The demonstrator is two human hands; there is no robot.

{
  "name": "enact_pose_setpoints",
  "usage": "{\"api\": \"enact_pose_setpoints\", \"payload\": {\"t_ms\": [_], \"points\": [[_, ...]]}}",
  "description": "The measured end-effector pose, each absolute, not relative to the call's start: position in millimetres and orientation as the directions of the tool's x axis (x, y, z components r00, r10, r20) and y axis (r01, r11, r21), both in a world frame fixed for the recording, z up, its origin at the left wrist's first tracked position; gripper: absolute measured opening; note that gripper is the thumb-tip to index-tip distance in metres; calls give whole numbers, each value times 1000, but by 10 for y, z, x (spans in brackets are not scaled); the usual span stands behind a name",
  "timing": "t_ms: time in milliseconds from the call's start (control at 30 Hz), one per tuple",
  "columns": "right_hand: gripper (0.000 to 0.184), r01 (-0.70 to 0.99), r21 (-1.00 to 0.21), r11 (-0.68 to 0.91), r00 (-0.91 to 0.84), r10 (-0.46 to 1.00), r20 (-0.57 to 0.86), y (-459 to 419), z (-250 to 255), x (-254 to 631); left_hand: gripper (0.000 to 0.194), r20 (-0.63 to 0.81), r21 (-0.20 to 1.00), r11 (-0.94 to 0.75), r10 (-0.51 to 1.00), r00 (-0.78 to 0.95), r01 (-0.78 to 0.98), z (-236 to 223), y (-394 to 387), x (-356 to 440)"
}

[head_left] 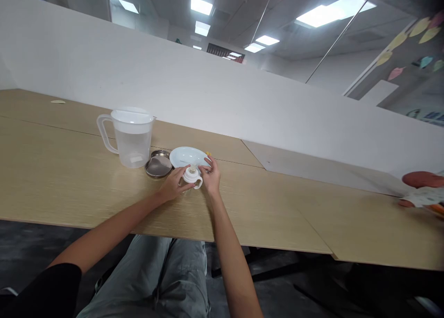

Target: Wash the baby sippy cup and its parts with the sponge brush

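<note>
Fingers of the left hand (175,185) and right hand (211,174) grasp a white handled bottle cap (192,175) from either side, just near of a white plate (183,154) on the counter (69,170)

Left hand (175,183) and right hand (211,175) curled, nearly touching

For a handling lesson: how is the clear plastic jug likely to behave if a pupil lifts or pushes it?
The jug probably feels light for its size, judging by its thin-looking plastic walls, though any water inside is hard to see. Its handle sits to one side, so it may tilt when lifted. Its wide flat base suggests sliding, not rolling.
</note>
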State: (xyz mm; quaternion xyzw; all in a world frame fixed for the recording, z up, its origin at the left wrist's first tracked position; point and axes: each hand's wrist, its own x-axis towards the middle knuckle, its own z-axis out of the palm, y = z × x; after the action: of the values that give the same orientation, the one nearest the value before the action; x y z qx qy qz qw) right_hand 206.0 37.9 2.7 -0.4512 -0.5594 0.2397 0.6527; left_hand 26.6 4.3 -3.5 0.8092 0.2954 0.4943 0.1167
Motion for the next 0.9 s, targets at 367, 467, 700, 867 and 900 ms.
{"api": "enact_pose_setpoints", "payload": {"t_ms": [367, 467, 700, 867, 900], "points": [[52, 246, -863, 441, 205, 847, 491, 320, 62, 2078, 64, 707, 518, -778, 623, 334, 356, -26, 38, 263], [45, 319, -836, 447, 187, 835, 517, 291, 69, 2076, 64, 704, 518, -777, 625, 337, 357, -22, 40, 262], [42, 459, -768, 446, 196, 792, 578, 249, 91, 2069, 64, 699, 513, -774, 628, 342, 372, -11, 32, 257], [43, 550, -714, 433, 253, 728, 637, 176, 153, 2065, 64, 712, 500, -787, 611, 347, 360, -13, 39, 257], [43, 550, -710, 441, 260, 717, 647, 148, 170, 2064, 64, 710, 504, -786, 614, 345, 359, -11, 38, 259]]}}
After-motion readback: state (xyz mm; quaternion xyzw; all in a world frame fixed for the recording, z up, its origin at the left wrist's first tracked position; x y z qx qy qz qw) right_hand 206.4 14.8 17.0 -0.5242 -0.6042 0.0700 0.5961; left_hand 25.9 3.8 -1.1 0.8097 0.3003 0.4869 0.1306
